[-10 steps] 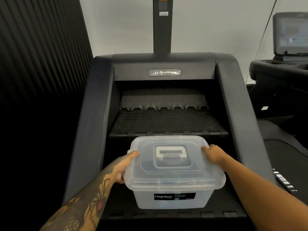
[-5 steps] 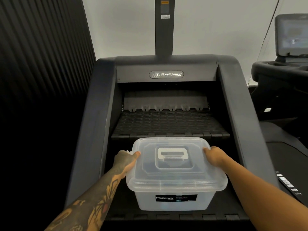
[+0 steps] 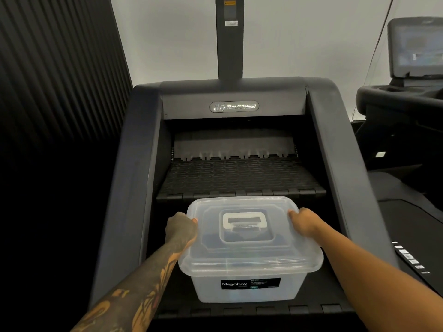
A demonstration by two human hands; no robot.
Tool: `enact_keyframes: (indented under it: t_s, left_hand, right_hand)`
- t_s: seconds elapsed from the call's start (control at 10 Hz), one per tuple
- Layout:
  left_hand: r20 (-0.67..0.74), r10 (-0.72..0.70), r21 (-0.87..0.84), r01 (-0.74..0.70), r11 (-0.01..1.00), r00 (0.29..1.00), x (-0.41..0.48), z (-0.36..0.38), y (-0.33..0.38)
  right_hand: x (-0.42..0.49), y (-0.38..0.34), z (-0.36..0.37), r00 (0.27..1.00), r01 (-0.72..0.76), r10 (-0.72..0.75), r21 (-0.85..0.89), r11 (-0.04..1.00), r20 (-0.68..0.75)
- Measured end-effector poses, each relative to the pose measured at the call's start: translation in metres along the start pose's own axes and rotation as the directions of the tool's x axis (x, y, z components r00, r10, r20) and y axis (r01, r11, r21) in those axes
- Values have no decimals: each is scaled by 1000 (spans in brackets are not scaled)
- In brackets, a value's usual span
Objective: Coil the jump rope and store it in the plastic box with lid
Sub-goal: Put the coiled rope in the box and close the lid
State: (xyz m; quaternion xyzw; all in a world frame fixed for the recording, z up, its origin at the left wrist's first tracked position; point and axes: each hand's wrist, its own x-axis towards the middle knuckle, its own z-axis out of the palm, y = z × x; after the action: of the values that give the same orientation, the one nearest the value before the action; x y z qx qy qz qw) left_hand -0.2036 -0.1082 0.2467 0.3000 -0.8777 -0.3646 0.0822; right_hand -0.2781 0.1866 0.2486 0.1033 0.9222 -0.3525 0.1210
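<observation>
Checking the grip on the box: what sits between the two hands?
In the head view, the lid with its white handle spans from the left hand to the right hand.

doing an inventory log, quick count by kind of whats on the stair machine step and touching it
plastic box: 1
lid: 1
lid handle: 1
hands, left hand and right hand: 2
total: 5

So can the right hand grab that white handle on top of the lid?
Probably yes. The right hand rests on the lid's right edge, and the white handle lies flat in the lid's middle close beside it, with nothing on top or between them.
</observation>
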Motion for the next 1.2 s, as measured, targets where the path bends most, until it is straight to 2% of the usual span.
enact_keyframes:
  t_s: [0.1, 0.2, 0.3, 0.4, 0.5, 0.6, 0.8, 1.1, 1.2]
  left_hand:
    - [84, 132, 137, -142, 980, 988, 0, 7, -6]
    - [210, 362, 292, -412, 863, 908, -1, 9, -11]
    - [343, 414, 337, -522, 784, 843, -1, 10, -13]
    - [373, 391, 406, -527, 746, 841, 1, 11, -12]
    - [362, 391, 400, -520, 755, 846, 2, 12, -13]
    - [347, 401, 408, -522, 749, 848, 2, 12, -13]
    - [339, 403, 422, -520, 743, 850, 0, 14, -13]
    - [359, 385, 438, -518, 735, 850, -1, 12, -11]
    - [359, 380, 447, -514, 732, 853, -2, 11, -10]
  right_hand:
    - [-1, 3, -1, 999, -26, 27, 77, 997, -18]
    - [-5, 9, -2, 994, -109, 104, 240, 965, 33]
    - [-12, 12, -6, 961, -244, 173, 358, 901, 217]
    - [-13, 14, -6, 953, -261, 177, 367, 893, 247]
    - [-14, 13, -3, 981, -193, 185, 332, 923, 57]
    - [-15, 5, -1, 983, -107, 115, 60, 992, -145]
    - [-17, -5, 7, 970, -121, 73, -200, 972, -231]
    - [-19, -6, 12, 949, -9, -75, -264, 965, -307]
    - [-16, -4, 12, 953, -13, -48, -198, 980, -298]
